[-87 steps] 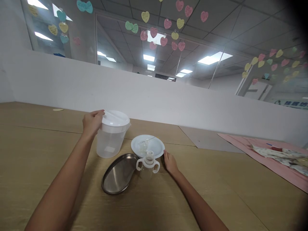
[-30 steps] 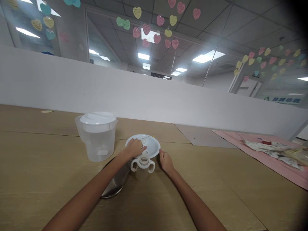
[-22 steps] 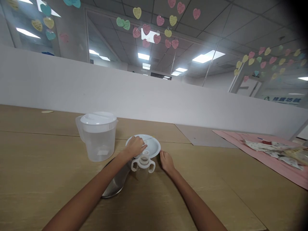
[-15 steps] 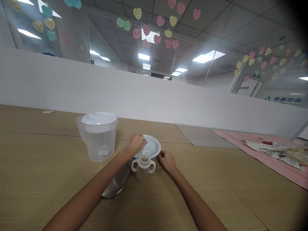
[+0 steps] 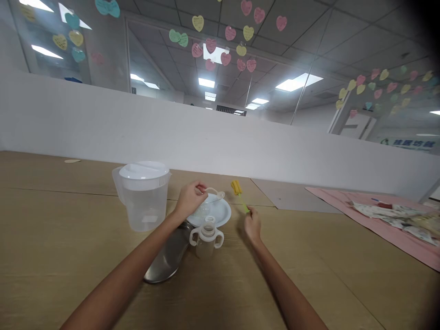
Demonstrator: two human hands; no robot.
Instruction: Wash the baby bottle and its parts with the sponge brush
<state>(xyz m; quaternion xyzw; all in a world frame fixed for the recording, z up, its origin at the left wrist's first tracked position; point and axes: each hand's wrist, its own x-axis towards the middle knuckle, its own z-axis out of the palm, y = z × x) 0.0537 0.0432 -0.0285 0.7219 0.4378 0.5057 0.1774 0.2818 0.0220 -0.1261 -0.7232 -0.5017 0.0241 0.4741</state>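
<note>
My left hand (image 5: 190, 200), fingers pinched, is above the left side of a pale blue-white plate (image 5: 223, 214). It grips a thin, whitish curved bottle part (image 5: 220, 195) with a round end, which arches over the plate. A clear piece (image 5: 203, 210) lies on the plate, its kind hard to tell. To the plate's right, my right hand (image 5: 252, 224) is closed round the green handle of a bottle brush (image 5: 236, 187), whose yellow sponge head points up and away. A clear baby bottle (image 5: 205, 245) with two white handles stands upright and uncapped in front of the plate.
Left of my hands stands a lidded clear pitcher (image 5: 146, 206). A curved metal tray (image 5: 168, 256) lies under my left forearm. A pink cloth (image 5: 326, 199) with packages and a pen covers the table's right side. A white wall (image 5: 206, 142) rises behind the table.
My right hand has picked up the bottle brush and moved slightly right. My left hand has shifted a little left and up, with the whitish part now showing in its fingers.
</note>
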